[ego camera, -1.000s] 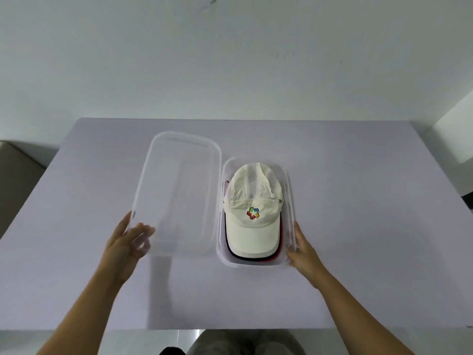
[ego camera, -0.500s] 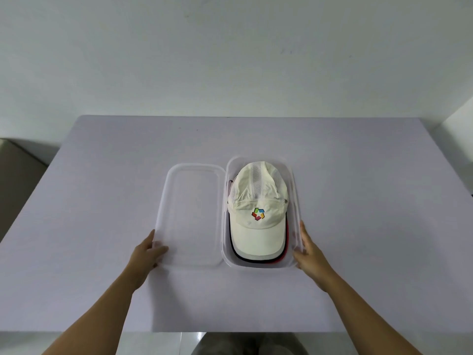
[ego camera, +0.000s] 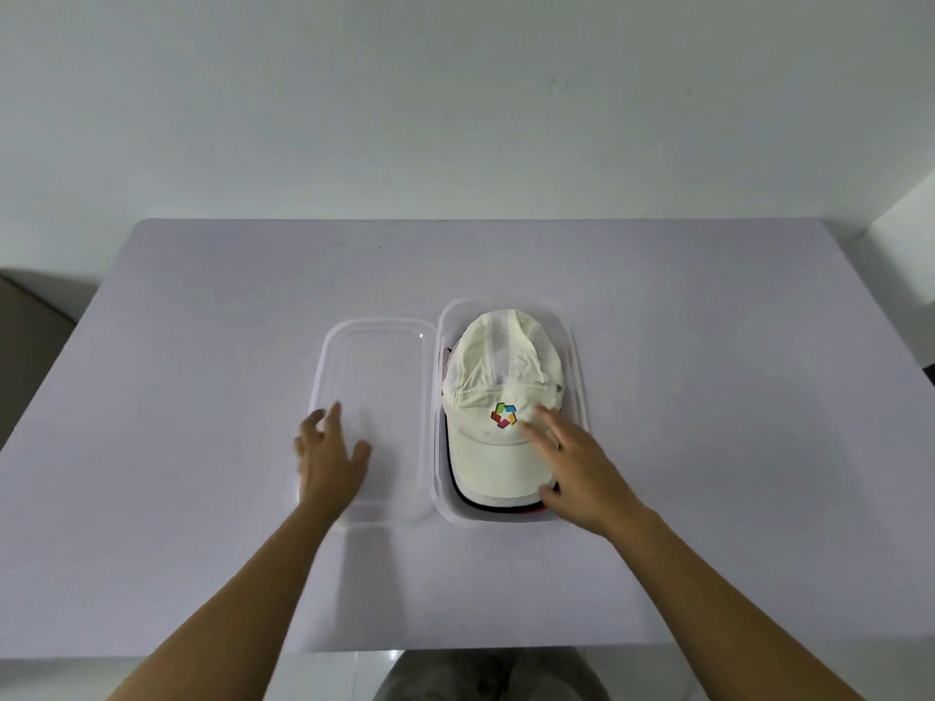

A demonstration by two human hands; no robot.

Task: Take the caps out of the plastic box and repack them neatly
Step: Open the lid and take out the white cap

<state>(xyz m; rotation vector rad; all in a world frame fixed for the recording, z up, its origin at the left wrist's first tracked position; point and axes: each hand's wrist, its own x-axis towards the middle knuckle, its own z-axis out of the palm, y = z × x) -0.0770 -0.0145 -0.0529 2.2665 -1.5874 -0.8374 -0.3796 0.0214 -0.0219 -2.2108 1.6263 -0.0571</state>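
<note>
Plastic box [ego camera: 578, 376]: lid [ego camera: 374, 376] flat beside it, off. Cream cap [ego camera: 498, 397] tops the stack inside. My right hand [ego camera: 577, 465] spread on its brim, gripping nothing; left hand [ego camera: 329, 455] open over lid. Risk: lifting drags the lower caps askew.

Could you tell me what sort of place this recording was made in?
Probably a plain indoor room set up for tabletop work: a bare pale table, a blank white wall, and a clear plastic box of caps.
</note>
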